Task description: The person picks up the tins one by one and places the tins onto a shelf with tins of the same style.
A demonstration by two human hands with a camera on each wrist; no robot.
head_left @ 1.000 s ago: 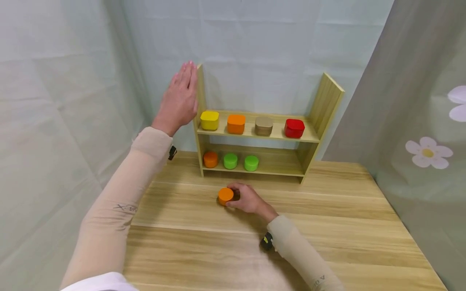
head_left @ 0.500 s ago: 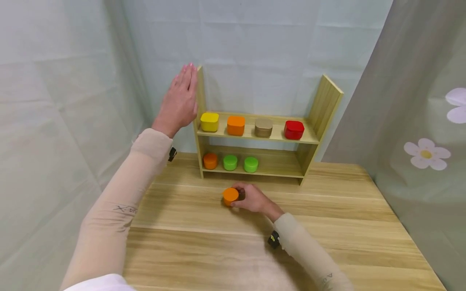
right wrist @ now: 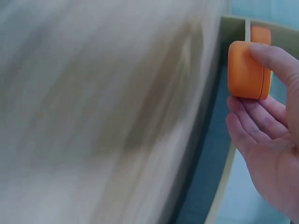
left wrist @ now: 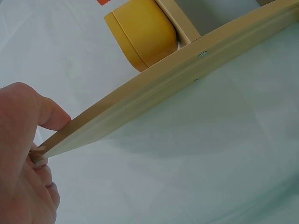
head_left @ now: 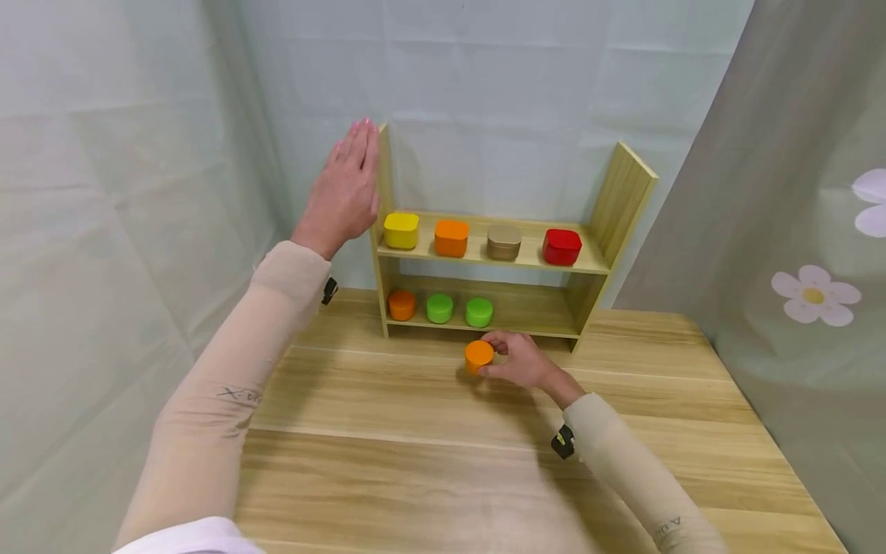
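Pinched between thumb and fingers, the orange round tin (head_left: 479, 355) sits in the right hand (head_left: 521, 362), lifted just above the wooden table (head_left: 429, 462) in front of the lower board of the shelf rack (head_left: 588, 265). It is a squat cylinder with no real long side; its flat lid faces up and a little toward the camera in the head view, so its short axis runs roughly upright. In the right wrist view the tin (right wrist: 247, 70) shows side-on against the fingers (right wrist: 254, 123), the thumb laid over its rim. The left hand (head_left: 344, 192) lies flat with straight fingers against the outside of the rack's left upright, holding nothing. On the upper board stand a yellow tin (head_left: 401, 230), an orange square tin (head_left: 451, 238), a tan tin (head_left: 504, 241) and a red tin (head_left: 561, 246); below are a dark orange tin (head_left: 401, 305) and two green tins (head_left: 439, 308).
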